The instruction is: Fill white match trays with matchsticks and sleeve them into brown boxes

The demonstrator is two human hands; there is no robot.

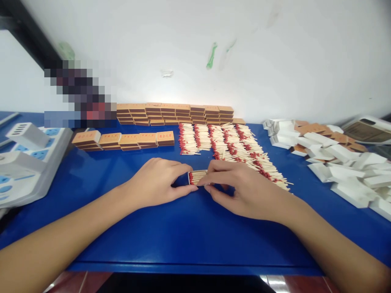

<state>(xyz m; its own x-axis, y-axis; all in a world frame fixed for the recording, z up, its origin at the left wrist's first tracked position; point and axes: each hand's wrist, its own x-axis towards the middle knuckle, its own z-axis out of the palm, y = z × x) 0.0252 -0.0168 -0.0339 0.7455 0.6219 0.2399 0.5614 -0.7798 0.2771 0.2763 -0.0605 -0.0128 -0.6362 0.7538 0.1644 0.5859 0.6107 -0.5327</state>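
A small white matchbox tray full of red-tipped matches is held low over the blue tabletop, its match heads to the left. My left hand grips the tray's left end between thumb and fingers. Over the right end, my right hand is closed, its index finger on the matches and its thumb at the near side; it hides that end of the tray. Just beyond my hands lie rows of loose matches with red heads, some partly behind my right hand.
Stacked matchboxes line the wall, with a shorter row of matchboxes nearer on the left. White trays and brown sleeves are heaped at right beside a white-framed device. A white power strip with plugs stands at left on the blue table.
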